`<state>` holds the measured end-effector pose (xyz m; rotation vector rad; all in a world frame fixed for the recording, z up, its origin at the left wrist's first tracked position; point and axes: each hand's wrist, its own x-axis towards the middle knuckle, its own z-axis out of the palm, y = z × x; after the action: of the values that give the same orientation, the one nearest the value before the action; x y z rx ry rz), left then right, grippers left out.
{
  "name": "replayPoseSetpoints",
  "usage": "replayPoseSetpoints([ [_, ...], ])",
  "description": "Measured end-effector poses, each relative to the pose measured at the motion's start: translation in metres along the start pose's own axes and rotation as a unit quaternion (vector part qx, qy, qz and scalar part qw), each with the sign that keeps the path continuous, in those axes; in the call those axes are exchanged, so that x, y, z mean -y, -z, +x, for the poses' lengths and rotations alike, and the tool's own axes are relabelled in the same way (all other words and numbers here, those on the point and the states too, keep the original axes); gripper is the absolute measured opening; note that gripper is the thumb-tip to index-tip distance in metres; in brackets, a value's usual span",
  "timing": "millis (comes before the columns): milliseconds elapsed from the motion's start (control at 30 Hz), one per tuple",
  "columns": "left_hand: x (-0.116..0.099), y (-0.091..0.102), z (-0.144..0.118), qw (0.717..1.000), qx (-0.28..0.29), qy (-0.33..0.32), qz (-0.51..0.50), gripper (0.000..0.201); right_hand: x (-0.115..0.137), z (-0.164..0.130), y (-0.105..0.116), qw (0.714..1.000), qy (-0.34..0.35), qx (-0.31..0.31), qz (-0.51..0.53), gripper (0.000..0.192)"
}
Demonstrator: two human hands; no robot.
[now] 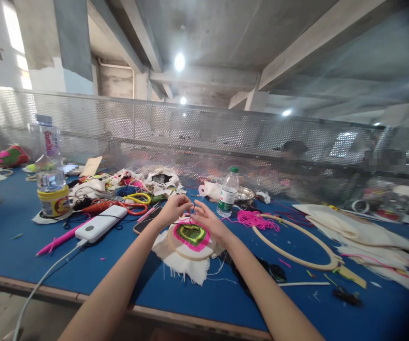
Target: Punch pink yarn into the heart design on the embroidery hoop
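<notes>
A small wooden embroidery hoop [189, 242] lies on the blue table, holding white cloth with a green and pink stitched patch. My left hand [174, 208] hovers over its far edge with fingers pinched on a dark thread [191, 214]. My right hand [209, 220] is just to the right, fingertips meeting the left hand's at the same thread. Frayed white cloth [183, 267] hangs out below the hoop.
A white power bank [101, 223] with cable, a pink pen [59, 240], scissors [138, 199] and a jar [53, 200] lie to the left. A water bottle [228, 191], pink yarn [254, 219], a large empty hoop [298, 246] and white fabric [360, 237] lie to the right. A perforated metal screen [204, 132] backs the table.
</notes>
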<state>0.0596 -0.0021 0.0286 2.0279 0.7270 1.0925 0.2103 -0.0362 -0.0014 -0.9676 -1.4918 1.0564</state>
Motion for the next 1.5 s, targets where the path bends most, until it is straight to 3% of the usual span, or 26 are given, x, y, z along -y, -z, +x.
replayPoseSetpoints([
  [67,-0.003,-0.003,-0.001,1.0,-0.003,-0.005,0.01,0.024,0.002,0.0,-0.001,0.999,-0.003,0.002,0.05,0.043],
  [167,-0.005,-0.007,-0.003,0.997,-0.035,-0.028,0.07,0.023,0.001,0.002,0.001,0.999,0.009,-0.022,0.038,0.028],
  [467,-0.003,-0.011,-0.006,0.946,-0.101,-0.106,0.288,0.012,0.008,-0.001,0.004,0.994,0.042,-0.095,-0.011,0.031],
  [700,-0.008,-0.011,-0.008,0.899,-0.144,-0.132,0.392,0.014,0.02,-0.008,-0.005,0.977,0.133,-0.147,-0.077,0.021],
  [833,-0.004,-0.01,-0.008,0.887,-0.122,-0.139,0.422,0.016,0.022,-0.014,-0.008,0.956,0.171,-0.155,-0.182,0.02],
  [1100,-0.007,-0.01,-0.01,0.901,-0.096,-0.112,0.409,0.017,0.018,-0.018,-0.009,0.88,0.225,-0.134,-0.395,0.018],
  [1333,-0.006,-0.008,-0.012,0.893,-0.085,-0.101,0.43,0.017,0.02,-0.019,-0.009,0.868,0.236,-0.128,-0.417,0.016],
  [1500,-0.011,-0.008,-0.012,0.885,-0.031,-0.147,0.44,0.015,0.026,-0.019,-0.004,0.885,0.222,-0.191,-0.362,0.017],
])
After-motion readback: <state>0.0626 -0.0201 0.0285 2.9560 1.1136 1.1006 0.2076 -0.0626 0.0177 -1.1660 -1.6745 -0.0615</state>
